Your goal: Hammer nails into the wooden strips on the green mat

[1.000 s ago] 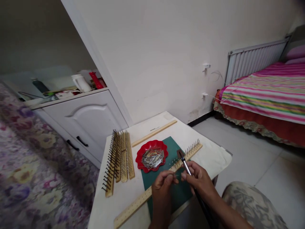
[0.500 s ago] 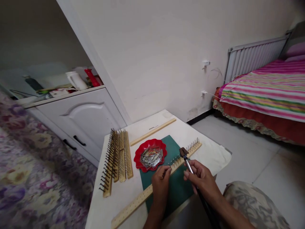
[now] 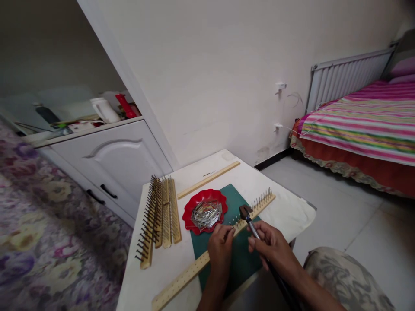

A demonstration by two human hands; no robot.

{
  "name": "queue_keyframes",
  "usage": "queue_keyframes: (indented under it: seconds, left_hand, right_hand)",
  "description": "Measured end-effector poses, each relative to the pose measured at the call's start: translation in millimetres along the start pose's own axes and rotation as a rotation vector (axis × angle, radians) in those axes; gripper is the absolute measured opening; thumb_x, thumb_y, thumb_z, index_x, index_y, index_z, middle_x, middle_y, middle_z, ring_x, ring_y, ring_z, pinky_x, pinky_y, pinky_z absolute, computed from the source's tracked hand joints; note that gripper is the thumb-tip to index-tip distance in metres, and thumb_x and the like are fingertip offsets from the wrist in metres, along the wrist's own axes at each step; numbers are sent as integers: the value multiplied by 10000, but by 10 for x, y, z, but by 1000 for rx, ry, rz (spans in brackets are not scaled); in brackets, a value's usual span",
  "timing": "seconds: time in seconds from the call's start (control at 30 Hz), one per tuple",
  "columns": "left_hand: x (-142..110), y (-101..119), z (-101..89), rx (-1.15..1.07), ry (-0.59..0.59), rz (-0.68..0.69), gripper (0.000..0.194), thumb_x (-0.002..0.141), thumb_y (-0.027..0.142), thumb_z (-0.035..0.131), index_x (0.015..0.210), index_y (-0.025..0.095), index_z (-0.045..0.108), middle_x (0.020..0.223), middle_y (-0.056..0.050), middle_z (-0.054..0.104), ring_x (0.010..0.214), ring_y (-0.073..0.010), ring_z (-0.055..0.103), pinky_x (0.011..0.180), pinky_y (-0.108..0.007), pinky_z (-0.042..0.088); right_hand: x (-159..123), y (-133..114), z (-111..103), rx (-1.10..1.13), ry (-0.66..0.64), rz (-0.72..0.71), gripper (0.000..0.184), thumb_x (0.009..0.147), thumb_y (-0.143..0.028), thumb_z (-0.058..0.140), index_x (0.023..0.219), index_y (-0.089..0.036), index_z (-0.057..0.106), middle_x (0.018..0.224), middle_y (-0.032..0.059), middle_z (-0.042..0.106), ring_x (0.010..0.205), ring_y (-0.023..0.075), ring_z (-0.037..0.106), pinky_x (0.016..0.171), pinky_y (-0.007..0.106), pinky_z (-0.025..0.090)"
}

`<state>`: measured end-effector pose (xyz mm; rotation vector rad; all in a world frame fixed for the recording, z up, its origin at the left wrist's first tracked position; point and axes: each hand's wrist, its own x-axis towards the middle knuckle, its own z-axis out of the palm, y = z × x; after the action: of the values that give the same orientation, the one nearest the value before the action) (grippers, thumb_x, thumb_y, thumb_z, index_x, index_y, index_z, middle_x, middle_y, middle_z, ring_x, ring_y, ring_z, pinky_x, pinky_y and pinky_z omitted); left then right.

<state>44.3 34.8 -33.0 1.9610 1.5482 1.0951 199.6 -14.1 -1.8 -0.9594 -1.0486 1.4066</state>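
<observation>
My left hand [image 3: 219, 247] is pinched closed over a drilled wooden strip [image 3: 181, 280], at the near end of its row of upright nails [image 3: 261, 200]. A nail appears to be between the fingertips, mostly hidden by them. Wrapped around a hammer [image 3: 253, 230] is my right hand [image 3: 271, 242], and the hammer's dark head hangs just above the nails, to the right of the left fingertips. The strip lies slantwise across a green mat [image 3: 247, 255]. Beyond the left hand, a red scalloped dish [image 3: 187, 218] holds many loose silver nails [image 3: 206, 214].
Several nail-studded strips [image 3: 146, 255] stand at the table's left side. A bare wooden strip [image 3: 209, 180] lies at the back, with two loose nails beside it. A white cabinet [image 3: 116, 160] is left, a wall behind, a bed [image 3: 356, 125] to the right.
The hammer head has moved slightly left and down, closer to my left fingertips. My left hand stays at nearly the same place on the strip.
</observation>
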Motion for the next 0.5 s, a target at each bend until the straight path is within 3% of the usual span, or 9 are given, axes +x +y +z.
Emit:
queue_keyframes:
  seconds: [0.2, 0.5]
  left_hand:
    - [-9, -45, 48, 42, -4, -5, 251, 824, 296, 446, 688, 182, 624, 702, -12, 568, 642, -137, 528, 592, -233, 381]
    - [-13, -83, 62, 90, 9, -5, 199, 780, 204, 446, 637, 174, 581, 676, 3, 536, 623, -123, 514, 569, -221, 342]
  right_hand:
    - [-22, -22, 39, -21, -167, 64, 279, 792, -433, 545, 865, -166, 507, 581, -41, 622, 243, 22, 370, 275, 136, 212]
    - [16, 21, 114, -58, -193, 57, 282, 813, -433, 519, 898, -164, 510, 592, -45, 617, 249, 27, 388, 275, 134, 229]
